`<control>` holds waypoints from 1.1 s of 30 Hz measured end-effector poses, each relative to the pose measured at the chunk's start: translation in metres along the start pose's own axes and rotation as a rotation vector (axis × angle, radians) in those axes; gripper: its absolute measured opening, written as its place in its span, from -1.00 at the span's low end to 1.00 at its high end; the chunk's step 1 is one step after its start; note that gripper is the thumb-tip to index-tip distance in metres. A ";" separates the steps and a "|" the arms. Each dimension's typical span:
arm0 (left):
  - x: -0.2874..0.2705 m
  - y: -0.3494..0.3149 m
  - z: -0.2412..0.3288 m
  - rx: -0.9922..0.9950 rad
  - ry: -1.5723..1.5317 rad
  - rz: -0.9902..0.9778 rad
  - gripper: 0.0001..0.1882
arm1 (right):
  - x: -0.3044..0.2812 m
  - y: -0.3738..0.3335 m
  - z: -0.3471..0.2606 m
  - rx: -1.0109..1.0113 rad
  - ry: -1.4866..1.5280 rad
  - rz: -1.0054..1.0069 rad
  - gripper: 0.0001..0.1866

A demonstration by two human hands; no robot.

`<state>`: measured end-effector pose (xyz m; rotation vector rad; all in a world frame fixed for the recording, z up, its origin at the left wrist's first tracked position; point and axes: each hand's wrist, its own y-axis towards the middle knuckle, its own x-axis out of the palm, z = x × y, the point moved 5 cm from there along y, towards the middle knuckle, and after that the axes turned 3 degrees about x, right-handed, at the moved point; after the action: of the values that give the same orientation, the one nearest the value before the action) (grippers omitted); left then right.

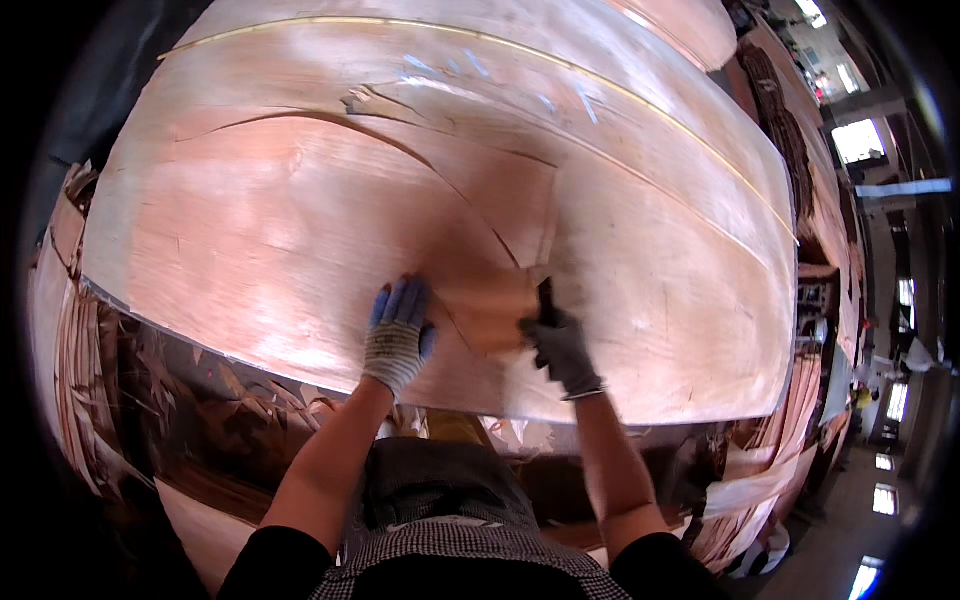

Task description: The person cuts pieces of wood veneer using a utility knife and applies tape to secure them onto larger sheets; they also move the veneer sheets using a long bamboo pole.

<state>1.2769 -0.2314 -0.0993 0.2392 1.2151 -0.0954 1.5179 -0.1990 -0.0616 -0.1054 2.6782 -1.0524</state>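
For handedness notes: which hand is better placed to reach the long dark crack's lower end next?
Probably the right hand: nearer that crack's end, apparently holding a dark tool. The left hand is farther off.

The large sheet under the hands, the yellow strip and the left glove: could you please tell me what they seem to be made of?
Large sheet: probably wood veneer, smooth with some sheen; fine grain and splits show.
Yellow strip: perhaps bamboo or wood, by its straw colour; finish unclear.
Left glove: likely matt knit fabric, by its fine stripes.

The wood sheet, veneer stacks and scraps show a woodworking workshop.
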 end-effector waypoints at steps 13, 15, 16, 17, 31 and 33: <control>-0.005 0.007 0.002 -0.022 0.002 -0.061 -0.40 | -0.046 0.193 -0.156 -0.845 -1.007 0.224 -0.75; -0.007 0.008 0.003 -0.017 0.001 -0.053 -0.40 | -0.045 0.186 -0.162 -0.768 -0.942 0.223 -0.76; -0.007 0.008 0.002 -0.018 0.007 -0.046 -0.39 | -0.043 0.182 -0.176 -0.719 -0.865 0.197 -0.75; -0.006 0.010 0.004 -0.015 0.007 -0.031 -0.39 | -0.046 0.180 -0.188 -0.672 -0.794 0.180 -0.75; 0.001 0.005 0.002 -0.017 -0.044 -0.053 -0.36 | -0.045 0.200 -0.191 -0.841 -0.706 0.373 -0.82; -0.001 0.005 0.002 -0.009 -0.070 -0.047 -0.37 | -0.043 0.167 -0.239 -0.926 -0.606 0.450 -0.83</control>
<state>1.2789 -0.2270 -0.0968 0.1980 1.1518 -0.1374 1.4997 0.0881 0.0028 0.0122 2.2211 0.3503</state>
